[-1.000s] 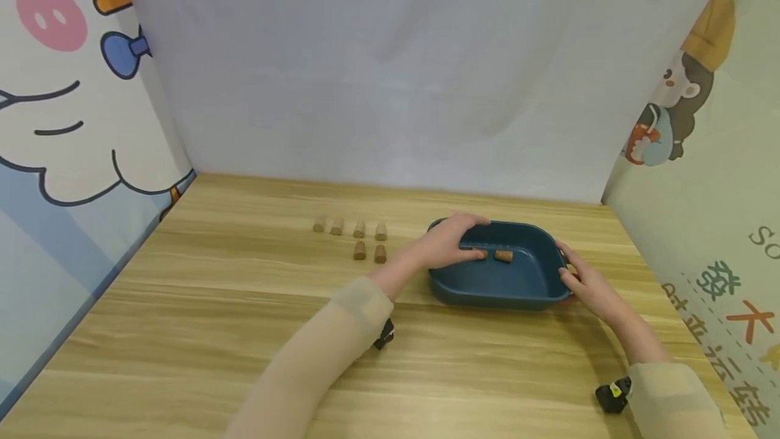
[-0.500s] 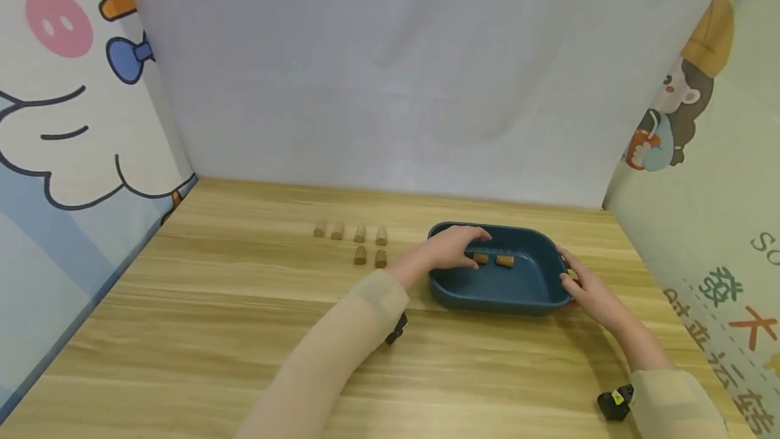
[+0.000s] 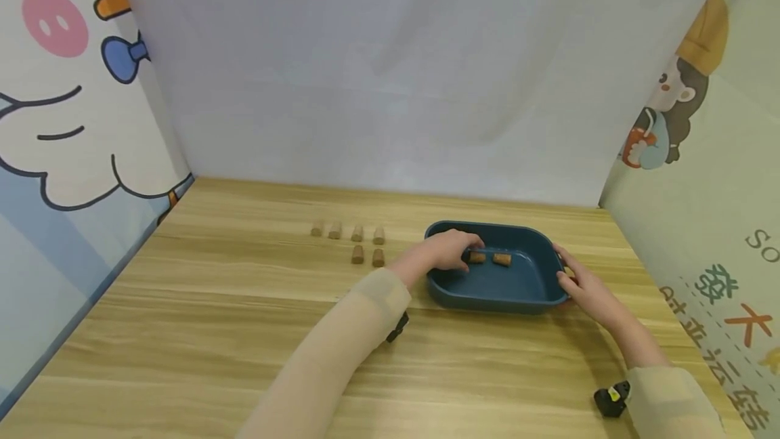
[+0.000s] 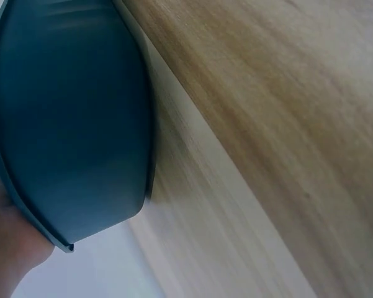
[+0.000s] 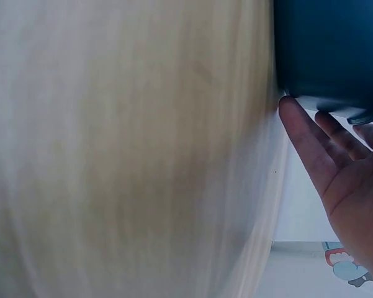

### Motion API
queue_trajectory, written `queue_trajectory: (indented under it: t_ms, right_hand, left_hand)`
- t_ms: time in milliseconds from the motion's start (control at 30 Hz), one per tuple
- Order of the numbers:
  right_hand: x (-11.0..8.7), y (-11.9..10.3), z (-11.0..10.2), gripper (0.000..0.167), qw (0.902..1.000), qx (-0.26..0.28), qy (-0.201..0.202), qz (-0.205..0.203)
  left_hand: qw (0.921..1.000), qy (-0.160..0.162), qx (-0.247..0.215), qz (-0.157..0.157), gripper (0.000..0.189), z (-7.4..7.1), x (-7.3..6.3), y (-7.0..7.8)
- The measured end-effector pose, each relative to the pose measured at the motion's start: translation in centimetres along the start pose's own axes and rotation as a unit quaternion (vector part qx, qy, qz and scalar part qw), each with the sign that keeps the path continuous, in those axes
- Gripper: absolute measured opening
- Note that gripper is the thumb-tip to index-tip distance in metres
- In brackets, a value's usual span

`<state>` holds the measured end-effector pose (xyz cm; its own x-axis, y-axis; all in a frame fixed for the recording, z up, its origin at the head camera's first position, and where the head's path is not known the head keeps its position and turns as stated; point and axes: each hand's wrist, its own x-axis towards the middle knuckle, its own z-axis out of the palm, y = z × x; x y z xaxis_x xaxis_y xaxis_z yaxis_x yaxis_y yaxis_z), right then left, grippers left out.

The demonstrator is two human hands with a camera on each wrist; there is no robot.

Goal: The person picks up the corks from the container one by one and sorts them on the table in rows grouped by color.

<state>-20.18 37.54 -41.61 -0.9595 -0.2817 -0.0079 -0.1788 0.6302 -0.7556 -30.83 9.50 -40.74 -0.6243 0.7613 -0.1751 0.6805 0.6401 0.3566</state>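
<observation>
In the head view my left hand [image 3: 449,249] reaches over the left side of a dark blue oval-cornered tub [image 3: 493,305]. Its fingers arch inside, beside a cork stopper [image 3: 478,258]; whether they touch it I cannot tell. Another cork [image 3: 502,259] lies on its side on the tub floor, just right of the first. My right hand [image 3: 583,288] holds the tub's right end, thumb at the rim. In the right wrist view, the fingers [image 5: 310,139] reach along the outside of that end. The left wrist view shows mostly the tub's outer wall [image 4: 74,124].
Several tapered corks [image 3: 357,255] stand in two rows on the wooden table [image 3: 213,330], left of the tub. A pale cloth [image 3: 365,87] hangs behind the table. Printed sheets [image 3: 67,107] flank both sides. Black wrist devices [image 3: 611,400] sit at the cuffs.
My left hand has drawn back leftward from the left cork and sits slightly lower inside the tub, leaving more of that cork visible. My right hand stays at the tub's right end.
</observation>
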Motion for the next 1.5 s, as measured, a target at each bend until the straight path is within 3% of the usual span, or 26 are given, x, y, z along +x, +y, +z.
queue_trajectory:
  t_ms: [133,367,500,933,1233,1500]
  right_hand:
    - [0.1,-0.1,-0.1,0.06,1.0,0.001,0.0,-0.002]
    - [0.0,0.2,-0.1,0.06,1.0,0.004,-0.001,-0.005]
    - [0.0,0.3,0.0,0.059,0.9999,0.009,0.001,-0.005]
    - [0.1,0.1,0.2,0.059,0.9999,-0.005,0.003,0.01]
    - [0.2,-0.1,0.1,0.059,0.9999,-0.005,0.001,0.012]
    - [0.2,-0.1,0.0,0.06,0.9998,-0.009,0.0,0.017]
  left_hand:
    - [0.9999,-0.005,0.015,0.004,0.054,-0.1,0.0,0.1]
    - [0.9944,-0.015,0.103,0.016,0.046,0.1,0.0,0.5]
    - [0.9922,-0.011,0.122,0.025,0.042,0.5,0.1,0.4]
    - [0.997,0.004,0.071,0.029,0.032,0.6,-0.3,0.1]
    - [0.9947,0.059,0.065,0.054,0.032,0.3,-0.6,-0.1]
    - [0.9927,0.085,0.052,0.069,0.035,0.1,-1.5,-0.1]
